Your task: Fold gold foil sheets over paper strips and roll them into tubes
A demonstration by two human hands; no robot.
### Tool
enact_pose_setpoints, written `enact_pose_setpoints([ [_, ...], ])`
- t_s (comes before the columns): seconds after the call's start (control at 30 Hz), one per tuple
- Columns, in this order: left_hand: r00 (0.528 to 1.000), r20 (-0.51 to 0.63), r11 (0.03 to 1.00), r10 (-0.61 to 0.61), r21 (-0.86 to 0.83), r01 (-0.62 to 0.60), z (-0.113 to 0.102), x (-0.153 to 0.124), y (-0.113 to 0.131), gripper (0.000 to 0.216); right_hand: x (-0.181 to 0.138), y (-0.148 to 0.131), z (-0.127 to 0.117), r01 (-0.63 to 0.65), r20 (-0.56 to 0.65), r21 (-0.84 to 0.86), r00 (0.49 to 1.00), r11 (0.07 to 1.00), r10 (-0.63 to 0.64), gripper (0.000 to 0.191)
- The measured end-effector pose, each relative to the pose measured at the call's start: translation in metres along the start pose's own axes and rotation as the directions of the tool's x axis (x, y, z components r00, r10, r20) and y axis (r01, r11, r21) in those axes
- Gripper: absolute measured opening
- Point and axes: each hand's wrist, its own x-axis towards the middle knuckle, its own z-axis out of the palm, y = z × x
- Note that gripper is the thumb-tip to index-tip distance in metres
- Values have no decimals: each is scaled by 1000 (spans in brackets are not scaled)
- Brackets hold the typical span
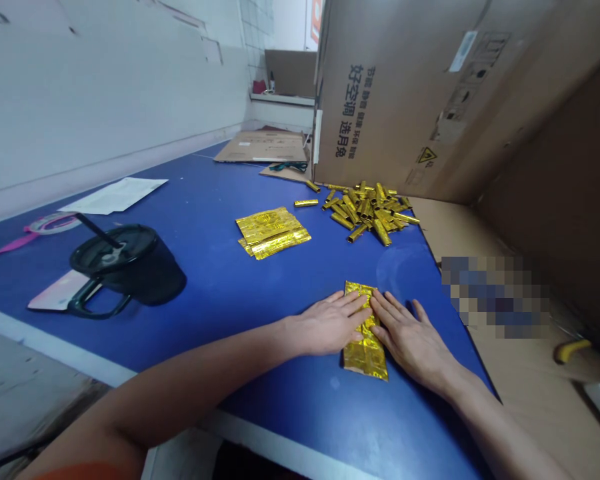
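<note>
A sheet of shiny gold foil paper [365, 360] lies on the blue tabletop, its long side running away from me. My left hand [330, 323] rests flat on its left part, fingers stretched across the foil. My right hand [405, 337] lies along the right edge, fingers extended and touching the paper. The two hands' fingertips almost meet near the sheet's far half. Beyond them sits a small stack of gold foil sheets [273, 230]. Farther right is a heap of rolled gold foil tubes [365, 207], with a single foil tube [306, 203] lying left of it.
A dark lidded mug [150, 267] with a straw stands at the left. Behind it are a tape roll [55, 223] and white paper [115, 195]. Large cardboard boxes [395, 100] rise at the back right. Flat cardboard [263, 147] lies at the far end.
</note>
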Motion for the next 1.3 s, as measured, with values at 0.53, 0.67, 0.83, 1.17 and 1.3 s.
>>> enact_pose_setpoints([
  [0.53, 999, 45, 1000, -26, 3, 26, -3, -1, 2, 44, -20, -32, -29, 314, -265, 440, 940, 841, -213, 27],
  [0.67, 998, 60, 999, -34, -17, 36, -5, -2, 2, 46, -19, -40, -30, 331, -95, 411, 942, 850, -321, 20],
  [0.83, 997, 80, 996, -23, -80, 29, -10, -5, -7, 48, -18, -40, -31, 352, -25, 372, 929, 859, -370, 18],
  [1.17, 994, 107, 991, -26, -129, 40, -9, 3, -29, 45, -21, -41, -31, 340, 6, 332, 932, 880, -362, 18],
  [1.3, 994, 98, 990, -43, -127, 55, -8, 4, -28, 45, -24, -41, -31, 362, -44, 287, 930, 887, -365, 20],
])
